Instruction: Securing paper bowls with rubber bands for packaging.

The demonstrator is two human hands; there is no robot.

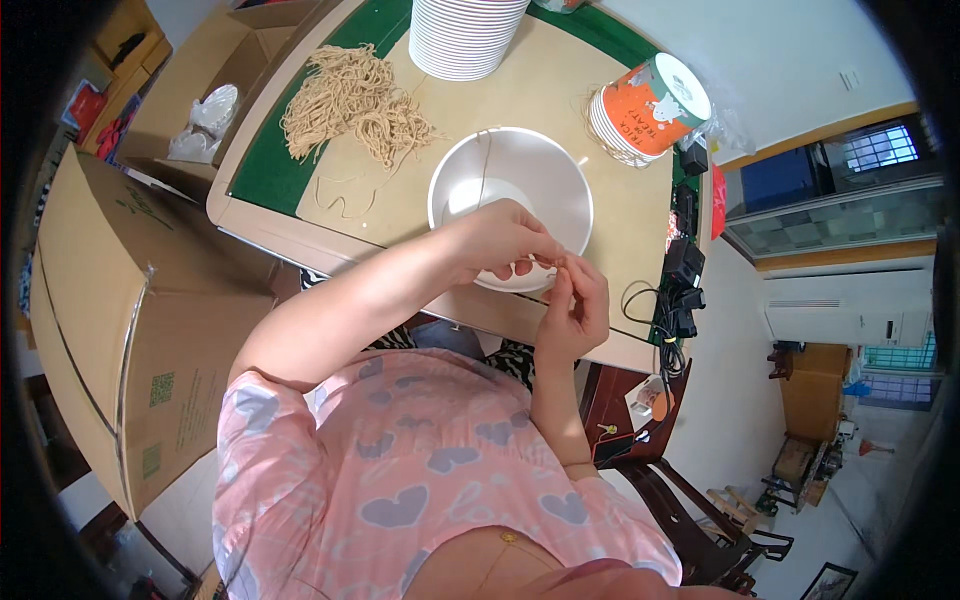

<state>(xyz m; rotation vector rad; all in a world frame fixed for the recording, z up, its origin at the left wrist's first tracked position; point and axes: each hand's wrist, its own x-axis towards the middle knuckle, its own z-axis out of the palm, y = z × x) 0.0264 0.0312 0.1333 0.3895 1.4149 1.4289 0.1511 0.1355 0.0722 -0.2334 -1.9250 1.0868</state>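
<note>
A white bucket (557, 172) stands near the table's front edge, its open mouth facing up. One tan string (485, 165) hangs over its far rim and down inside. My left hand (508, 240) reaches across the near part of the mouth, fingertips pinched together. Right beside it, at the near right rim, my right hand (582, 305) pinches too. Their fingertips meet on a thin, light tan end of string, mostly covered by the fingers. How the string passes through the bucket wall there is hidden.
A tangled heap of tan strings (350, 100) lies at the table's back left. Behind stands a stack of white buckets (467, 38); at right, an orange and green bucket stack (645, 108) has strings around it. Black adapters and cables (683, 265) line the right edge. Cardboard boxes (150, 330) stand left.
</note>
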